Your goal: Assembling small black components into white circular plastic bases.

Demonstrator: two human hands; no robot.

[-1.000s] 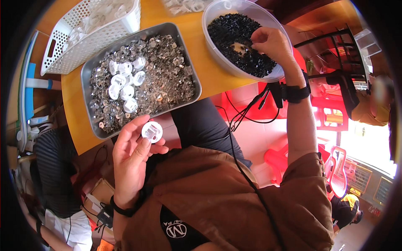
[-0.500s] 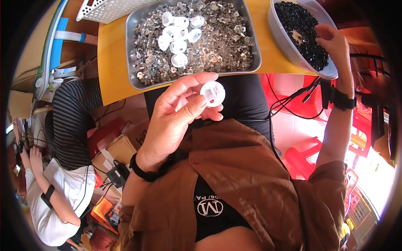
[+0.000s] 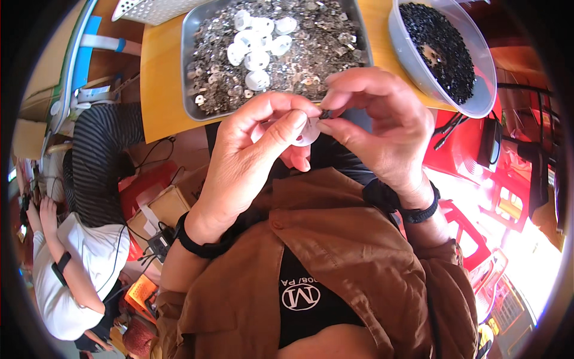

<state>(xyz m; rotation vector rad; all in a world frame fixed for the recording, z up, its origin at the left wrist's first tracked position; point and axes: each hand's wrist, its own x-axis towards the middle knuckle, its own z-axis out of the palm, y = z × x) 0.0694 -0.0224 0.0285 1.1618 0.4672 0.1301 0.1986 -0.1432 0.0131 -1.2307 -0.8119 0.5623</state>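
Observation:
My left hand [image 3: 257,137] pinches a round white plastic part [image 3: 307,134] between thumb and fingers, in front of my chest. Close against it, my right hand [image 3: 382,119] is closed in a pinch on a small black piece [image 3: 325,114], which meets the white part's upper right edge. The fingertips hide most of both things. Beyond my hands lies a metal tray [image 3: 189,99] full of small metal and clear pieces, with several white round parts [image 3: 257,60] heaped on top. To the right stands a clear plastic tub [image 3: 481,99] holding many small black pieces [image 3: 439,54].
The tray and tub rest on a yellow-brown table [image 3: 161,84]. A white perforated basket [image 3: 146,11] stands at the far left. Another person in a white top [image 3: 78,275] is at the left. Red plastic stools [image 3: 466,233] and black cables [image 3: 445,128] are at the right.
My right hand has come from the tub to my left hand, bringing a small black piece. My left hand has turned the white part, which my fingers now cover more.

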